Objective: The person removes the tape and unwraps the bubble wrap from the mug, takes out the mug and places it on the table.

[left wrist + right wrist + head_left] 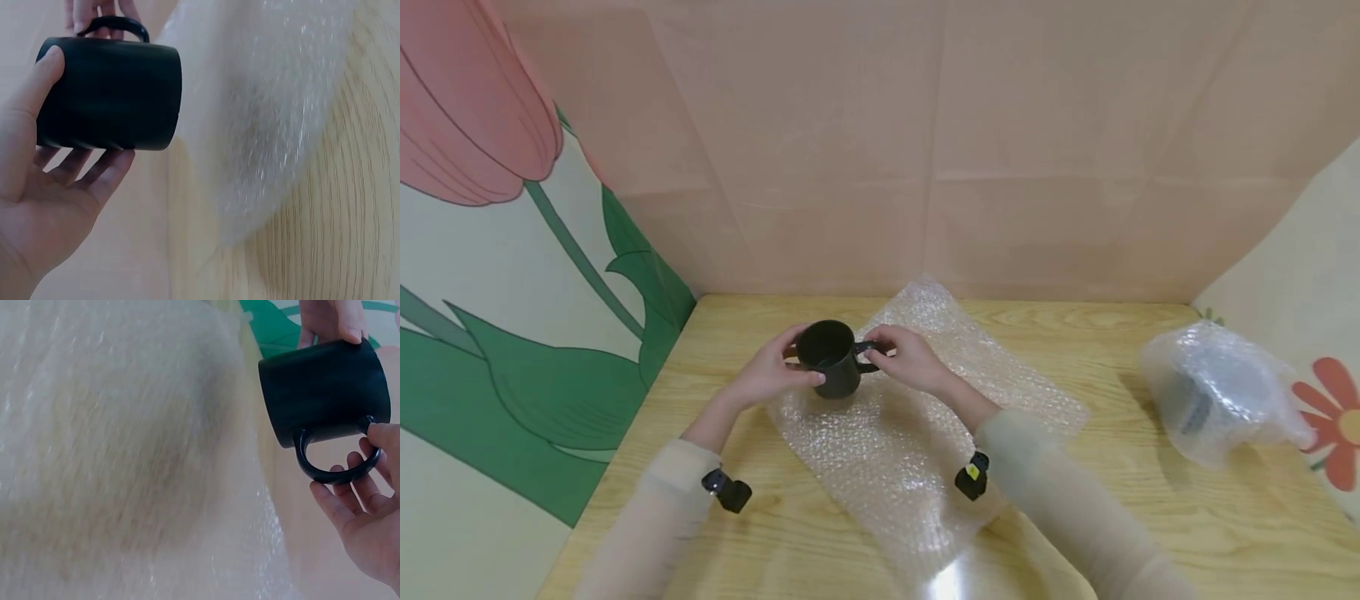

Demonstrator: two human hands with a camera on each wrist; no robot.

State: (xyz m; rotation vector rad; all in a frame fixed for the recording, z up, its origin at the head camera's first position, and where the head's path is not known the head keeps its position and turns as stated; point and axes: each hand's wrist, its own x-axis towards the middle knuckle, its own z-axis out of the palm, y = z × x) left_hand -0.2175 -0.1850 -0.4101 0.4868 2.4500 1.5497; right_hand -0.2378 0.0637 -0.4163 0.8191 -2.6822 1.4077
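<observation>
A black mug (838, 371) is held upright between both hands, over a sheet of bubble wrap (917, 433) spread on the wooden table. My left hand (775, 367) grips the mug's body from the left, thumb on the near side and fingers round the far side, as the left wrist view also shows. On the other side, my right hand (910, 358) holds the mug's handle (337, 477), with the thumb at its upper end and fingers beneath its curve. In the head view the mug's mouth faces up and its inside looks dark.
At the right of the wooden table (700, 533) sits a bundle in bubble wrap (1225, 392) with a dark object inside. A pinkish covering (925, 150) rises behind the table. Flower-printed panels (512, 375) stand at both sides.
</observation>
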